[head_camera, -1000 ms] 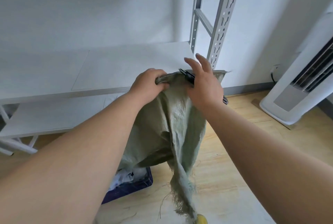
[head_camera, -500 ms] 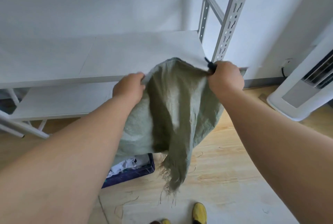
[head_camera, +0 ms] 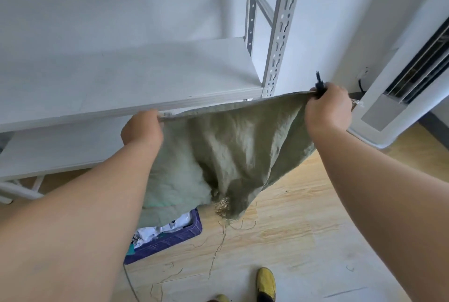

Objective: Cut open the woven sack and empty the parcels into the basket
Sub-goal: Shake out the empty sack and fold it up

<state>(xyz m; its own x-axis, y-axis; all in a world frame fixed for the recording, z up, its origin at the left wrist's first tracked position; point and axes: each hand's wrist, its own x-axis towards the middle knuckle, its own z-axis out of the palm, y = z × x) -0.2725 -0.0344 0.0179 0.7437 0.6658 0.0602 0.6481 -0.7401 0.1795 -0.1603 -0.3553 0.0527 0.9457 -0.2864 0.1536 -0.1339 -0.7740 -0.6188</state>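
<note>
sack [head_camera: 238, 146]: green woven cloth, held up and stretched flat between both hands, top edge taut, body hanging limp; frayed lower end [head_camera: 222, 207] trails loose threads toward the floor.
left hand [head_camera: 142, 129]: fingers curled over the sack's top edge at its left corner, gripping it.
right hand [head_camera: 328, 104]: fist closed on the sack's right corner, held higher than the left; a dark tool [head_camera: 318, 81] sticks up out of the same fist, kind cannot be told.
basket [head_camera: 170, 241]: dark blue, on the floor below the sack's left part, partly hidden by the left arm.
parcels [head_camera: 167, 226]: white, lying in the basket.
shelf [head_camera: 121, 87]: white boards on a slotted metal upright, behind the sack.
floor [head_camera: 291, 241]: pale wood, stray threads on it.
shoe [head_camera: 266, 282]: yellow, bottom edge of view.
</note>
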